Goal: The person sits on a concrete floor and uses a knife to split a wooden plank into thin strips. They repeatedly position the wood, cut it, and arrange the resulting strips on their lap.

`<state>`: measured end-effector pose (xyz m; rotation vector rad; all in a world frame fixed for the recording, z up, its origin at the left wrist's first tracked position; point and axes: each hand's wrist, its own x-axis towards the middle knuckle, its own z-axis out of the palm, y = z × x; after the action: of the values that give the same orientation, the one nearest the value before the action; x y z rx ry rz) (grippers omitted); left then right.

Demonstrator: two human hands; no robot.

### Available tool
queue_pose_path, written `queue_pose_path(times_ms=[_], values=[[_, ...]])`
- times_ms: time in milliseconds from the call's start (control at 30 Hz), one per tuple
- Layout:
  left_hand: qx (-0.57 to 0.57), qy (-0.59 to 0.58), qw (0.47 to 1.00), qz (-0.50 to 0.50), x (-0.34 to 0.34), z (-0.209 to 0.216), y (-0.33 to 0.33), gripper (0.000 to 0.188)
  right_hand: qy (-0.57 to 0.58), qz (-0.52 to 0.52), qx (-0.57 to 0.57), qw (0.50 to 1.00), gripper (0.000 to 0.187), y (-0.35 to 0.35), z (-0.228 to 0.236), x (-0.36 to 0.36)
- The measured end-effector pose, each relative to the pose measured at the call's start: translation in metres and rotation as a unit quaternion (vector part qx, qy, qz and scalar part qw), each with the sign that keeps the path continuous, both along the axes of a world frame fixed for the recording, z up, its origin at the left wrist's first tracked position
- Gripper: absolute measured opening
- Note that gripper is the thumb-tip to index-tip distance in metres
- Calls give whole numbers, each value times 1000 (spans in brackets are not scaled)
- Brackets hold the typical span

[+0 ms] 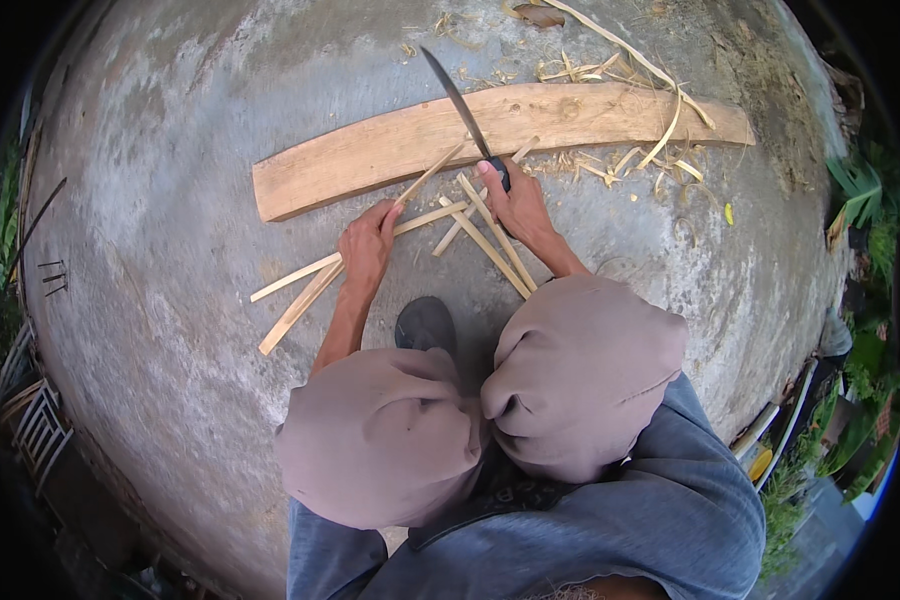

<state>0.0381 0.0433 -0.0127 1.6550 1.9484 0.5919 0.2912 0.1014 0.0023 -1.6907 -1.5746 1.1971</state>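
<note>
"What were the hands holding?"

"The left hand (367, 243) was closed around a pale wooden strip (430, 175), angled far and right, its far end over a long wooden board (370, 150). The board lay left to right across the floor (200, 250). The right hand (520, 207) was wrapped around the dark handle of a knife (457, 100), whose blade crossed above the board, pointing far and slightly left."

"What could have gone wrong?"

"The blade was very near the strip's far end; I could not tell whether they touched. If the strip had twisted in the grasp, the edge could have skidded along it towards the left fingers."

"Anything else?"

"Loose strips (500, 239) lay crossed between the hands, and one might have snagged the right wrist. Curled shavings (600, 172) beside the board's right half could have made footing slippery there."
</note>
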Motion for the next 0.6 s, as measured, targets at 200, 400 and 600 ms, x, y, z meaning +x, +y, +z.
queue_pose_path(times_ms=[200, 400, 600], values=[[-11, -11, 1000, -6, 1, 1, 0, 24, -67, 20, 41, 997, 60, 1, -23, -6], [18, -32, 999, -22, -20, 3, -3, 30, -101, 23, -47, 994, 65, 0, -15, 9], [39, 132, 982, -129, -31, 21, -63, 39, -300, -18, 84, 950, 55, -19, -5, 37]])
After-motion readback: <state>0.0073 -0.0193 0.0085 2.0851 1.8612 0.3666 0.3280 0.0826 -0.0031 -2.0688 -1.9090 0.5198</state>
